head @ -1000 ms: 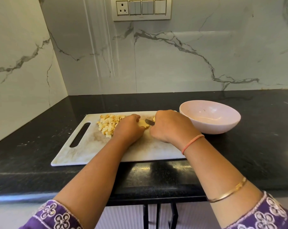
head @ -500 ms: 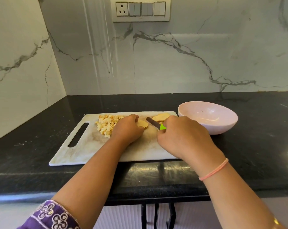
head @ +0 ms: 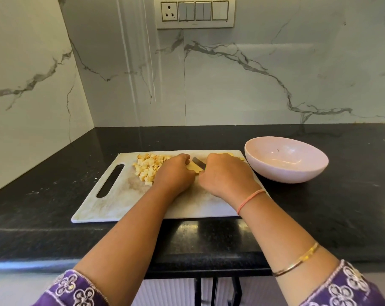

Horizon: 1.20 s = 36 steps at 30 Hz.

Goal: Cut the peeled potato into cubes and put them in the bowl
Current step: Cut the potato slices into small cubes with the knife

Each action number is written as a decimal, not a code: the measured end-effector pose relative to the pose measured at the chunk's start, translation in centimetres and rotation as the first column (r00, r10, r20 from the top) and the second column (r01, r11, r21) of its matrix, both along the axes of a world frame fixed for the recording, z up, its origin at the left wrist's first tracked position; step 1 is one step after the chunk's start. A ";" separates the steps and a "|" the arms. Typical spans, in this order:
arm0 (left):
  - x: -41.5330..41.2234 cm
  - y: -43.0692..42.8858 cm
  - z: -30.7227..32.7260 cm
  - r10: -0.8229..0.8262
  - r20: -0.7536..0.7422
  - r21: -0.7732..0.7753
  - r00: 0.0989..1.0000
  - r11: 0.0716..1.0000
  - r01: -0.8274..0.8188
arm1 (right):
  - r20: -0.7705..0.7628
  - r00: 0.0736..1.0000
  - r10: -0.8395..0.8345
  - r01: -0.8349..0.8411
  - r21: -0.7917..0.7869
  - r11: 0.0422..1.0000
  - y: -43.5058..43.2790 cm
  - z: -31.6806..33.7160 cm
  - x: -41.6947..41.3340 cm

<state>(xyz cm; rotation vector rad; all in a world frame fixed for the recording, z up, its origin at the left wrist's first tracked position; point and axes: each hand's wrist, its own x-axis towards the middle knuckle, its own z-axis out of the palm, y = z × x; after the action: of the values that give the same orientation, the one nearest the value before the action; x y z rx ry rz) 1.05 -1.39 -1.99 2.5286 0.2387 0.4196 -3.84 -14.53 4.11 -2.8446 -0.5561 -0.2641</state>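
Head view: cutting step in hand. L hand (head: 175, 171) holds potato slice (head: 192, 167) on board (head: 121, 204), R hand (head: 225, 173) grips knife (head: 198, 162) over it. Cubes (head: 149, 167) heaped left; bowl (head: 286, 161) right, none inside yet. Next: dice, then transfer.

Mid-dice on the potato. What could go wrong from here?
1. The knife sits close beside the left hand, which pins a small potato slice; a slip could nick a finger.
2. The cube pile lies right beside the left hand, while the empty bowl stands beyond the right hand; cubes may scatter in transfer.
3. The cutting board reaches the front of the counter; pressure could shift it.
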 end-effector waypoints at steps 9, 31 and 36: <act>0.3 0.2 -0.1 0.026 -0.011 -0.003 1.000 1.000 -0.026 | 0.037 0.997 0.064 -0.062 -0.057 0.996 -1.4 0.0 -2.9; 0.0 0.4 -0.1 0.005 0.053 -0.046 0.999 0.999 -0.003 | -0.011 1.000 0.001 0.000 0.081 0.997 0.2 -1.2 0.2; 0.2 0.6 0.0 0.015 0.037 -0.034 0.999 0.999 -0.014 | -0.006 1.000 0.023 -0.023 0.067 0.997 0.0 -0.8 -0.3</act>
<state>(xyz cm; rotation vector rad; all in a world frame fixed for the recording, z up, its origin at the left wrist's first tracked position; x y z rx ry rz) 1.21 -0.83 -2.04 2.4847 0.2478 0.4637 -4.18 -14.49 3.31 -2.7718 -0.5670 -0.2643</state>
